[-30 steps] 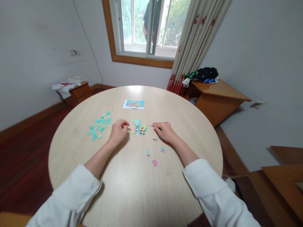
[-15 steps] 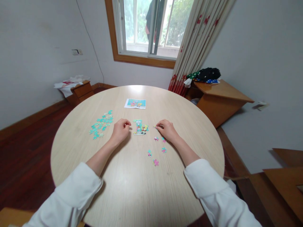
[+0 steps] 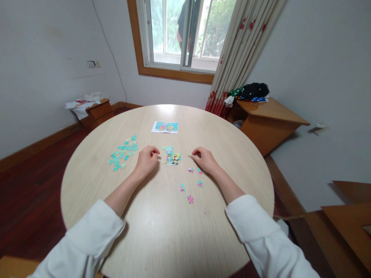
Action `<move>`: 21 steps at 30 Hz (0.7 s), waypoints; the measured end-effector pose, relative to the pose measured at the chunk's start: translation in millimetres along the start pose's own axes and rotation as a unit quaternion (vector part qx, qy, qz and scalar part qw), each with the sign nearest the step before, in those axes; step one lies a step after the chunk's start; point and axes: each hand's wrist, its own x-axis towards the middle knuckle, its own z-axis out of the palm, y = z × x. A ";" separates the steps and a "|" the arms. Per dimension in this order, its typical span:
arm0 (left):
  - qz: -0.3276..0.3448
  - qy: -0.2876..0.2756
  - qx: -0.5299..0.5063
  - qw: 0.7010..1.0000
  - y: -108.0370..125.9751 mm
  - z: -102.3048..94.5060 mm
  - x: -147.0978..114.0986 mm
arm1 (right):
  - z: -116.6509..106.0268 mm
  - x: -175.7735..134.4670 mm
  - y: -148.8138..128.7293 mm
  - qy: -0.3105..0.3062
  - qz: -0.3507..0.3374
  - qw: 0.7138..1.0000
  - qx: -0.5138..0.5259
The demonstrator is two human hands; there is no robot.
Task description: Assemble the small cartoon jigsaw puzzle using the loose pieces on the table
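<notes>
1 head-worn camera, above near side of round, pale wood-grain worktop (image 3: pixel 162 239), facing forward and down. Wide view: bare left hand (image 3: pixel 147 161) and bare right hand (image 3: pixel 204 159) mid-frame, small. Reaches silver-framed sliding window (image 3: pixel 165 38), top cropped; worktop's near edge cropped.

I see a round, pale wood-grain bench (image 3: pixel 162 235) carrying a flat, partly joined cartoon jigsaw (image 3: pixel 171 156). Left of the jigsaw lie loose turquoise and pale-green pieces (image 3: pixel 124 148); beyond it, a rectangular printed colour sheet (image 3: pixel 165 127); right and nearer, scattered pink-and-turquoise pieces (image 3: pixel 190 199).
</notes>
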 end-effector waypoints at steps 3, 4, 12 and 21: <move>0.000 -0.001 0.002 1.000 0.1 -0.3 -0.2 | -1.1 -1.5 -2.1 -0.003 0.001 1.000 0.030; 0.000 -0.001 0.003 1.000 0.3 -0.4 -0.3 | -1.4 -2.0 -2.5 -0.002 -0.001 0.999 0.037; -0.002 0.002 0.006 1.000 -0.8 1.2 -0.3 | -1.1 -4.4 -4.0 0.014 -0.024 0.997 0.068; -0.037 -0.017 -0.140 0.989 -0.9 7.6 -0.4 | 0.8 -4.1 -25.2 0.099 0.046 0.950 0.291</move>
